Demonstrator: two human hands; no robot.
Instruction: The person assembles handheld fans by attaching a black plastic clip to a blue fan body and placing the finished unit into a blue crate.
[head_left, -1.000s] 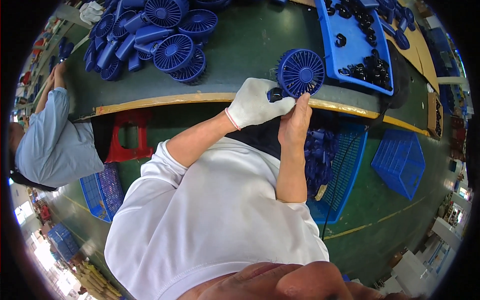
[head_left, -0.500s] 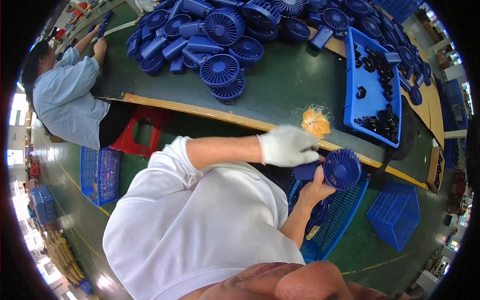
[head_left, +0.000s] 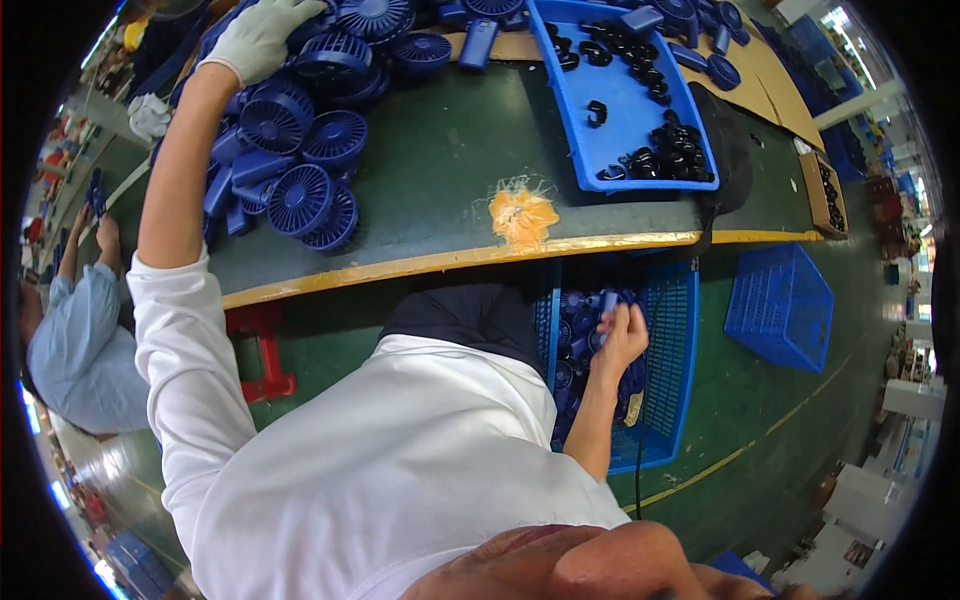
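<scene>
My left hand, in a white glove, reaches far to the left onto a heap of dark blue handheld fans. Its fingers stretch over the fans at the heap's top edge, apparently gripping none. Down by the table's front edge, my bare right hand hovers above a blue plastic crate that contains more blue fans. The right fingers are loosely bent and apart, with no fan visible in them. A blue handle shows right beside those fingertips, seemingly among the crate's fans.
On the green table stands a blue tray of small black curved parts. An orange patch marks the table's front edge. Another blue crate stands on the floor to the right. A co-worker sits at the far left.
The fan that my right hand held is out of it, and that hand is over the crate. My left hand has swung from that fan up and left to the heap. The view has shifted.
</scene>
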